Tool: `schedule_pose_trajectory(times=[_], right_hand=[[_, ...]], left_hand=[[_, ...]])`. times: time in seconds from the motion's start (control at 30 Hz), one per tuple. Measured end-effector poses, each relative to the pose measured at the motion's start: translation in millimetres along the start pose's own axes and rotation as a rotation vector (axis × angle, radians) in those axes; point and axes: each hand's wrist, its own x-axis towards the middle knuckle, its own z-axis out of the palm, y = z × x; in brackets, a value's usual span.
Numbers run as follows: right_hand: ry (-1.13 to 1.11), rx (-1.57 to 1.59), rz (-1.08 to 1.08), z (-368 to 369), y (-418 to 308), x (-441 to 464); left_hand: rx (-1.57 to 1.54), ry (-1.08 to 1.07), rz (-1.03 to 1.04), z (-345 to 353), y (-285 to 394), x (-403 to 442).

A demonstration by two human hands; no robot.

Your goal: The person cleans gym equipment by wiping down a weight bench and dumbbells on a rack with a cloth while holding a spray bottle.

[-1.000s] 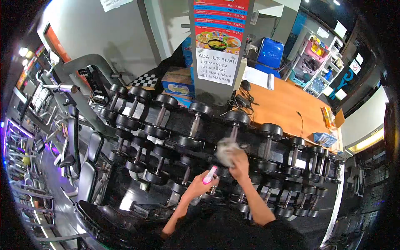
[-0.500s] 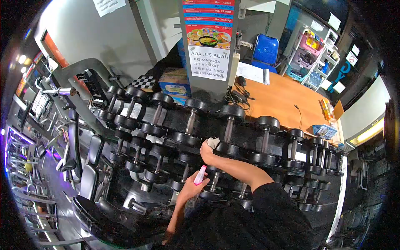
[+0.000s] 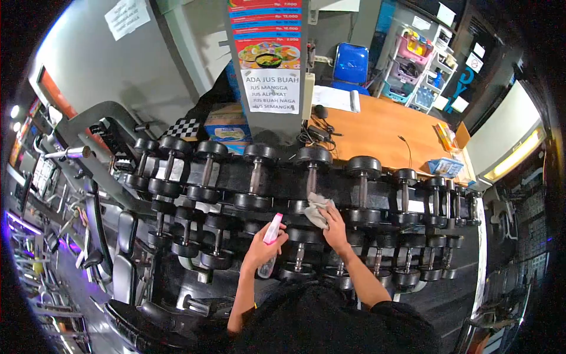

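My left hand [image 3: 263,246] is wrapped round a clear spray bottle [image 3: 273,229] with a pink and white top, held upright above the lower row of dumbbells. To its right, my right hand [image 3: 334,227] holds a crumpled light grey cloth [image 3: 318,210] against the front head of an upper-row dumbbell [image 3: 312,171]. The cloth covers part of that head. Black dumbbells with metal handles lie side by side on both rows, among them one [image 3: 255,177] left of the cloth and another [image 3: 363,183] to its right.
Behind the rack is an orange-brown desk [image 3: 377,133] with cables, papers and small boxes. A blue chair [image 3: 351,64] and a shelf of baskets [image 3: 413,65] stand farther back. A pillar with a menu poster [image 3: 269,88] rises behind the rack. Gym machines and a padded bench [image 3: 125,259] are at the left.
My right hand has moved back right with the cloth, from between two dumbbells onto one dumbbell's front head. My left hand has raised the bottle slightly. The view has shifted.
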Motion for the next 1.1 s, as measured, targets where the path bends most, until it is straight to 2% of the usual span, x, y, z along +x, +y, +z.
schedule_pose_trajectory(times=[0.07,0.13,0.2,0.23,0.27,0.33,0.4,0.47,0.5,0.53,0.6,0.63,0.67,0.7,0.73,0.77,0.8,0.83,0.87,0.93,1.03,1.1], right_hand=[[0.131,0.19,0.363,26.3,7.4,-25.8],[0.214,0.199,0.393,32.5,0.0,-30.4],[0.196,0.504,0.732,37.2,-0.3,-34.5],[0.3,0.392,0.575,40.7,4.5,-34.1],[0.31,0.389,0.578,42.9,12.0,-34.6],[0.073,0.341,0.898,47.9,31.8,-42.8],[0.109,0.333,0.873,51.0,39.6,-48.9],[0.003,0.473,0.97,54.2,56.7,-52.3],[0.162,0.546,1.032,50.4,48.0,-45.4],[0.361,0.533,0.956,38.3,24.0,-27.7],[0.548,0.526,0.905,14.0,-22.5,11.4],[0.38,0.43,0.885,14.0,-22.9,15.4],[0.385,0.327,0.706,8.3,-38.7,30.5],[0.437,0.002,0.247,2.6,-49.6,51.5],[0.311,-0.042,0.026,-12.1,-68.6,76.1],[0.119,-0.22,-0.098,-9.7,-82.2,94.7],[-0.018,-0.162,-0.187,5.9,-82.3,104.4],[-0.201,-0.397,-0.246,46.6,-70.1,101.9],[-0.727,-0.557,-0.188,53.5,-79.3,111.8],[-0.872,-1.235,-0.551,75.9,-92.8,104.9],[-1.203,-1.099,-0.451,109.4,-98.7,121.1],[-1.17,-1.056,-0.408,112.2,-94.6,124.8]], left_hand=[[-0.075,-0.037,0.029,1.7,5.0,10.7],[-0.056,-0.049,0.034,1.4,12.0,17.2],[-0.031,-0.088,0.031,-1.1,15.8,21.9],[-0.028,-0.097,0.034,-3.6,15.8,24.0],[-0.032,-0.094,0.061,-7.5,14.5,26.0],[-0.034,-0.099,0.088,-15.6,11.6,27.2],[-0.076,-0.049,0.089,-24.8,7.1,24.3],[-0.091,-0.019,0.105,-33.4,8.0,17.2],[-0.1,0.004,0.109,-38.3,6.2,13.5],[-0.107,0.029,0.113,-41.8,5.9,10.2],[-0.107,0.056,0.104,-47.7,11.5,3.0],[-0.107,0.08,0.091,-50.3,11.4,1.0],[-0.106,0.101,0.077,-52.5,11.4,-1.1],[-0.096,0.105,0.076,-55.0,13.3,-1.6],[-0.092,0.103,0.07,-56.7,12.7,-0.7],[-0.102,0.118,0.056,-58.2,11.7,1.0],[-0.112,0.134,0.045,-59.3,11.5,2.2],[-0.127,0.125,0.05,-59.0,12.1,2.5],[-0.121,0.128,0.052,-57.3,14.0,1.3],[-0.071,0.1,0.064,-53.3,20.0,-0.6],[-0.083,0.062,0.099,-48.7,22.1,-5.5],[-0.091,0.038,0.1,-47.9,24.0,-5.9]])
